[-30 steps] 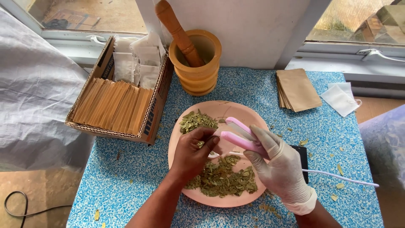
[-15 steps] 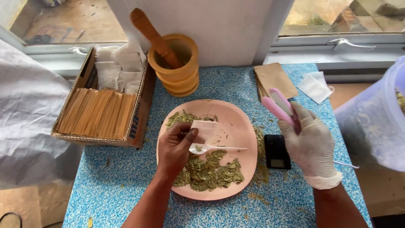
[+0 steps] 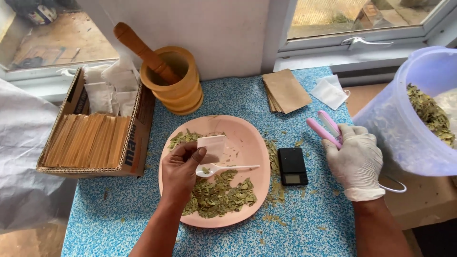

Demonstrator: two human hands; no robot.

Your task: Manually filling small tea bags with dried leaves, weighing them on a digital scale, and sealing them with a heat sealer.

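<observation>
Since a moment ago my gloved right hand has swung right, carrying the pink sealer tool off the plate to the table's right side, where it stays clenched around the handle. My bare left hand grasps a small white sachet together with a white plastic spoon, both held over the middle of the pink plate. I judge the filling barely begun: only a few leaf bits sit in the spoon, and the dried leaves lie heaped on the plate's near side. Just right of the plate sits a small black scale; farther off are the wooden mortar, brown envelopes and a cardboard box at left.
</observation>
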